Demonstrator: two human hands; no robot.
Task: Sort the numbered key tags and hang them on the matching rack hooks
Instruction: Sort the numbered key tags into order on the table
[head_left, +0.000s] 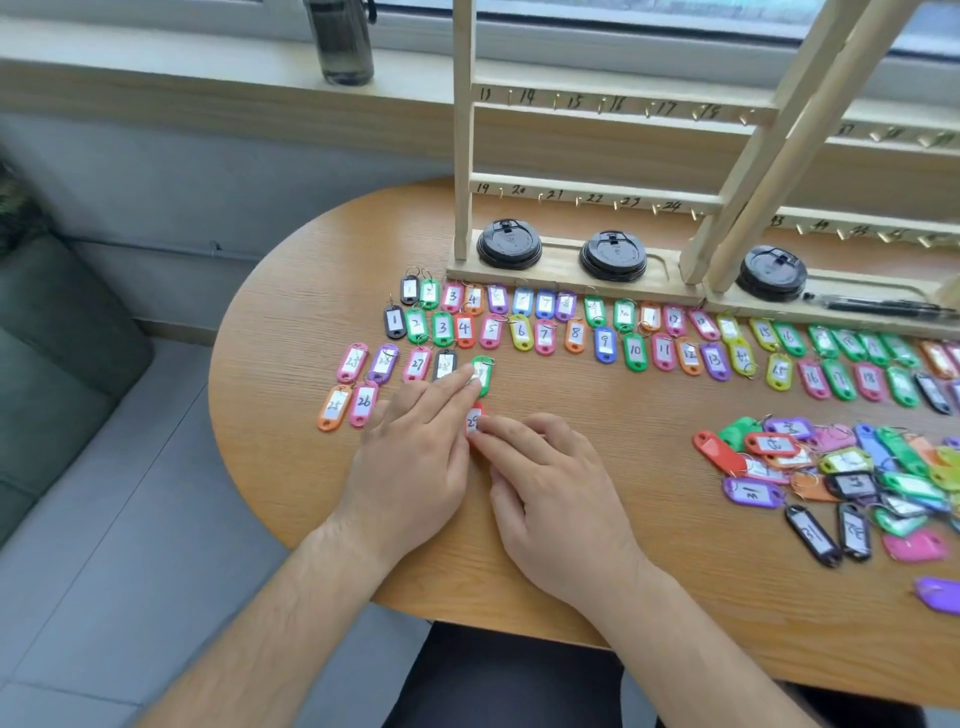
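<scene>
Red tag 29 (474, 419), probably light and stiff, lies under fingertips of the flat right hand (550, 483), left hand (415, 457) equally unclenched; pinch its edges.

We see bright, even daylight from the window (675, 15) behind the rack (571, 197), with soft, faint shadows under the hands. The tabletop (597, 571) shows mild sheen. Wide-angle distortion bends the edges, and far-right tags (883, 364) blur.

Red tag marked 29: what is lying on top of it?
On the red tag, fingertips of the right hand cover the lower end; the left hand lies close beside. Only its top and number show; the rest is hidden.
</scene>
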